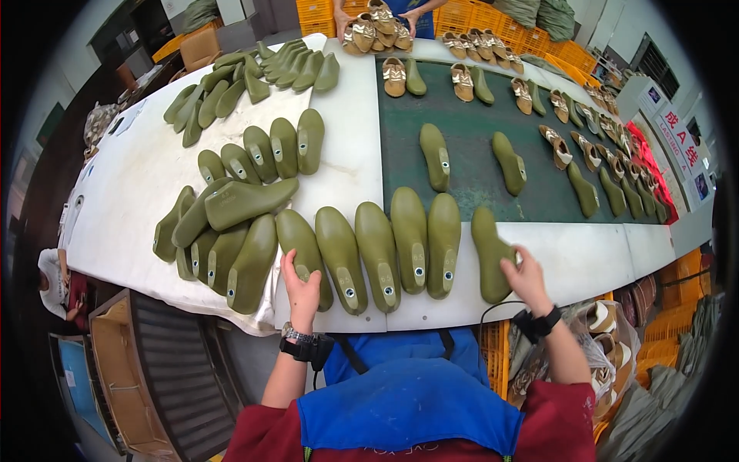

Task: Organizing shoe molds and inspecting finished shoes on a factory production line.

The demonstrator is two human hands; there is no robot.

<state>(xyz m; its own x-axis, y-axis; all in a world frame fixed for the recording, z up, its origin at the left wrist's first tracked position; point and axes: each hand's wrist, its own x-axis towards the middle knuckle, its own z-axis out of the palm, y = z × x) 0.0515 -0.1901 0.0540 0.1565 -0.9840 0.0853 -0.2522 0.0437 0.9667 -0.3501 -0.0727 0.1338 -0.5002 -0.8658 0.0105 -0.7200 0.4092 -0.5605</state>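
Olive-green shoe lasts lie along the near edge of the table. My left hand point(302, 291) grips the lower end of one shoe last point(299, 237), fingers at its left side and thumb over it. At the right end of the row, my right hand point(528, 282) holds another shoe last point(486, 239) by its lower right side; part of my fingertips is hidden. Between my hands stand several more lasts point(374, 246) side by side. Left of my left hand, a last point(250, 202) lies across a heap of others.
The table has a white surface point(346, 154) and a green belt point(477, 100). Two lasts point(435, 158) lie on the belt, with shoes and lasts paired beyond. Across the table, a person's hands point(416, 19) are at a pile of brown shoes point(377, 31). Orange crates point(677, 323) stand at right.
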